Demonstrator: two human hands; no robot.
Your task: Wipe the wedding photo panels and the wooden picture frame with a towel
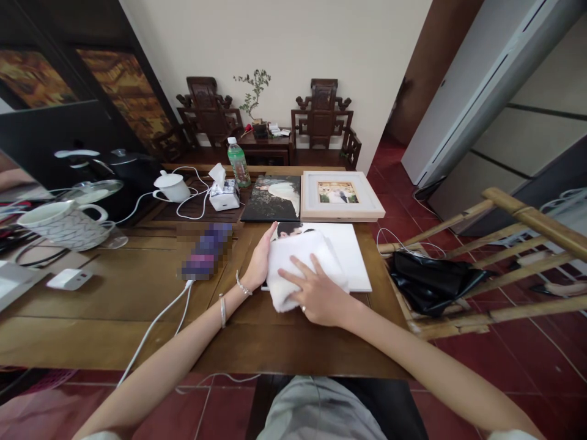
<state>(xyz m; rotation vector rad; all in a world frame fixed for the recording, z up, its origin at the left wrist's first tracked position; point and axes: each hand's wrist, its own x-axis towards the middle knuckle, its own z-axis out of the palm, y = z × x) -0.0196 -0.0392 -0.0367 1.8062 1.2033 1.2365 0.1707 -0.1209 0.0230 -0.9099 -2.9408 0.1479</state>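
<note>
A folded white towel lies over a photo panel with a white surface, whose top edge shows part of a dark-haired figure. My right hand presses on the towel with its fingers spread, the thumb side by the towel's near fold. Along the panel's left edge my left hand rests upright, its visible fingers straight and touching the panel and towel side. The towel hides most of the picture. Behind lie a dark photo panel with a white gown and a white-matted picture frame.
Left of my hands lies a blurred-out phone on a white cable. Farther left are a patterned pitcher, a white lidded cup, a tissue box and a bottle. A bamboo chair holding a black bag stands right.
</note>
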